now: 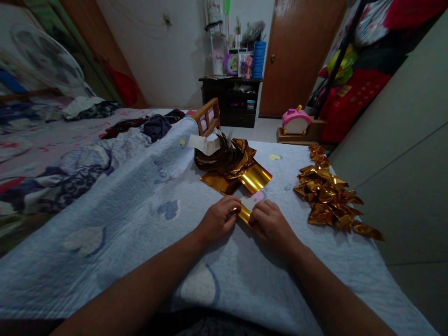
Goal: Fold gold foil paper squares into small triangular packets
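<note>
Between my hands is a sheet of gold foil paper (244, 214), rolled or folded into a narrow strip with a pale edge showing behind it. My left hand (221, 215) pinches its left end, fingers closed. At the other end my right hand (269, 221) grips the strip, also with closed fingers. Just beyond them lies a loose stack of gold foil paper (224, 156), its sheets fanned and curled, with shiny sheets spread at its near side. To the right sits a pile of folded gold foil pieces (324, 193) with pointed ends.
Everything lies on a light blue quilted cover (140, 242) with heart patches. Crumpled bedding and clothes (115, 140) are at the left. A wooden bed rail (209, 116) rises behind the stack. Further back stand a dark cabinet (229, 100) and a pink toy (297, 121).
</note>
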Demonstrator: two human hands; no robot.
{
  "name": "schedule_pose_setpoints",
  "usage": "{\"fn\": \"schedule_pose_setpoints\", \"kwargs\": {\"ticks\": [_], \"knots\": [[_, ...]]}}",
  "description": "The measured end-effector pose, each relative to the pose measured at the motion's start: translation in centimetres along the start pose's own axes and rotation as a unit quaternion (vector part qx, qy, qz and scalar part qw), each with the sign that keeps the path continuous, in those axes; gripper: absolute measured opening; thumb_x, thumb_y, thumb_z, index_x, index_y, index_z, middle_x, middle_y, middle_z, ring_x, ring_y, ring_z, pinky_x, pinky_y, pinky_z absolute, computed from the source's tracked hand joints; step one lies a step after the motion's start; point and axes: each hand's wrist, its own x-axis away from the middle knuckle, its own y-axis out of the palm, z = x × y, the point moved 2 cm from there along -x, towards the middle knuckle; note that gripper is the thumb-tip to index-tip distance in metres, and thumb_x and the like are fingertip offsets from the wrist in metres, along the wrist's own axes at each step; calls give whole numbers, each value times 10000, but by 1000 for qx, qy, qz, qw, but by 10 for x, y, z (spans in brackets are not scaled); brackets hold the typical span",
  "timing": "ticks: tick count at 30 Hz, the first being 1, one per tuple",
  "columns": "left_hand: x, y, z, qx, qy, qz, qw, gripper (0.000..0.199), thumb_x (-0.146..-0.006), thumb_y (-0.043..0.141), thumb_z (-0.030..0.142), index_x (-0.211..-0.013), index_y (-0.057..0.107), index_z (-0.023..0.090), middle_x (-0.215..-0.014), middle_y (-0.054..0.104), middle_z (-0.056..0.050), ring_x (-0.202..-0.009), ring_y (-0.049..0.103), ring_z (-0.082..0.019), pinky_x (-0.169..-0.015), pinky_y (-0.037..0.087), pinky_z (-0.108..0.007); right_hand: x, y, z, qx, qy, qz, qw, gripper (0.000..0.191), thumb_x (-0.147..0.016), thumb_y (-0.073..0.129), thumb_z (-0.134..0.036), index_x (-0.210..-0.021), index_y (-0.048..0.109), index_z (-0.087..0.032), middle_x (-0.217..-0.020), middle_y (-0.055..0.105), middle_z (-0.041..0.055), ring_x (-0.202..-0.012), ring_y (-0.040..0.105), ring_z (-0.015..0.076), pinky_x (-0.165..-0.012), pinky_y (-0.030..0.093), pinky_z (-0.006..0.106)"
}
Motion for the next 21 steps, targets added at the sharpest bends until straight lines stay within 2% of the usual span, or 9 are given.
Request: {"fn": "schedule_pose_setpoints", "kwargs": {"ticks": [5,12,17,21], "knots": [[-1,4,-4,-29,6,-56,998,321,-790,494,40,-1031,643,191,-1174,662,-96,-1105,630,-220,-994,518,-368,0,10,0,18,7,-70,997,127,-937,585,-100,-899,657,-197,-932,669,56,-886,519,218,-817,381,348],[3,1,1,-96,47,-88,990,391,-703,570,69,-1054,684,198,-1199,673,-101,-1182,551,-291,-1063,422,-478,3,9,2,-11,10,-84,996,170,-897,604,-61,-951,695,-193,-942,690,55,-916,554,219,-841,409,352],[3,6,8,-37,53,-141,988,224,-834,660,213,-1056,687,200,-1122,676,-84,-1071,587,-248,-976,472,-402,5,10,8,-39,21,-74,996,187,-861,636,-56,-934,710,-211,-921,684,45,-912,581,214,-841,428,347],[1,10,5,-41,34,-123,991,97,-920,629,242,-972,694,193,-1057,697,-80,-1018,614,-236,-925,487,-376,6,10,11,-50,38,-67,996,133,-869,662,-86,-910,706,-205,-947,695,50,-929,591,216,-849,427,353]]}}
